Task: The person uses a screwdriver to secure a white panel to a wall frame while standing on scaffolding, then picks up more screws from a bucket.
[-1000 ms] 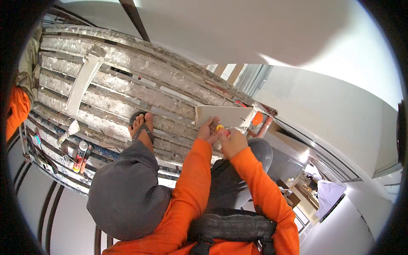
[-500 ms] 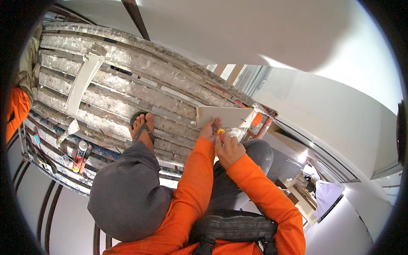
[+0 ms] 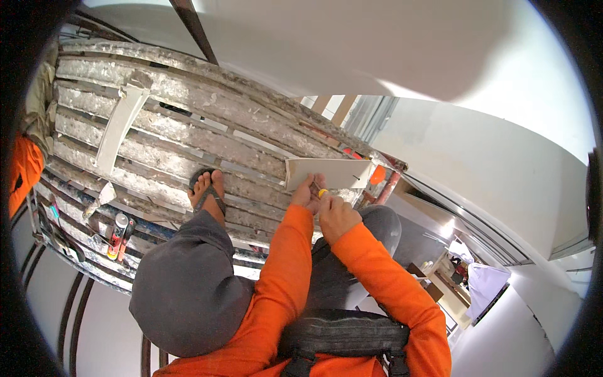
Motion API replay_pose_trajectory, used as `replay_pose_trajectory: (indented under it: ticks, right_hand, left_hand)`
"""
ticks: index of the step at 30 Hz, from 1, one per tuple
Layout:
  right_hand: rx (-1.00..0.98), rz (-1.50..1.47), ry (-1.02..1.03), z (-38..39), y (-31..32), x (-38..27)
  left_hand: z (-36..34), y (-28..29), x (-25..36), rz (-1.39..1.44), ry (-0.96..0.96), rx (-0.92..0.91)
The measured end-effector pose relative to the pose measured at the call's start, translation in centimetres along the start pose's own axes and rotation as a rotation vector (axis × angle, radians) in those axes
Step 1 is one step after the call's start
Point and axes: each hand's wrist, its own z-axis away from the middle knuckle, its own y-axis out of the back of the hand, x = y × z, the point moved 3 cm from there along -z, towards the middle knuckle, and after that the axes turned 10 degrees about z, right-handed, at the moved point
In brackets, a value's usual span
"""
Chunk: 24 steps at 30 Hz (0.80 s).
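Note:
My left hand [image 3: 306,193] is closed at the lower edge of a small white board [image 3: 331,172], its fingertips against the board's face. A dark screw [image 3: 357,178] sticks out near the board's right end. Just below, my right hand [image 3: 340,217] wraps round a screwdriver [image 3: 323,192] with a yellow-and-red handle. Its yellow part shows between my two hands; its tip is hidden by my left fingers.
Worn, plaster-spattered planks [image 3: 188,144] make up the platform under my sandalled foot [image 3: 208,191]. On it lie a bent white strip [image 3: 121,125], a putty knife [image 3: 100,200] and a red-and-white tube [image 3: 117,235]. An orange sleeve [image 3: 25,166] shows at far left. Past the platform's right end lies a lower room.
The view has shifted slightly. My right hand has moved up the screwdriver or turned with it, so less of the red handle shows. My left hand stays at the board.

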Motion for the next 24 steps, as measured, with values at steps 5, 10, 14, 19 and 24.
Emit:
replay_pose_trajectory:
  ticks: [5, 10, 14, 19, 24]
  right_hand:
    - [-0.783, -0.964, -0.486, -0.8, -2.6, 1.7]
    - [0.033, -0.067, -0.009, 0.0, -0.4, -0.6]
    - [-0.271, -0.280, -0.188, -1.6, 1.3, 1.2]
    - [-0.467, -0.508, -0.200, -3.0, 2.2, 3.9]
    - [-0.297, -0.491, -0.309, 0.8, 4.6, 6.3]
  left_hand:
    - [1.1, -0.8, -1.1, -0.057, -0.047, 0.071]
    - [-1.5, 1.4, 0.4, -0.131, -0.047, -0.028]
    - [-0.4, 0.7, -1.0, -0.123, -0.098, 0.046]
    - [-0.3, 3.0, -0.2, -0.266, -0.156, 0.265]
    - [5.8, -2.0, 0.3, -1.351, -0.681, 0.482]
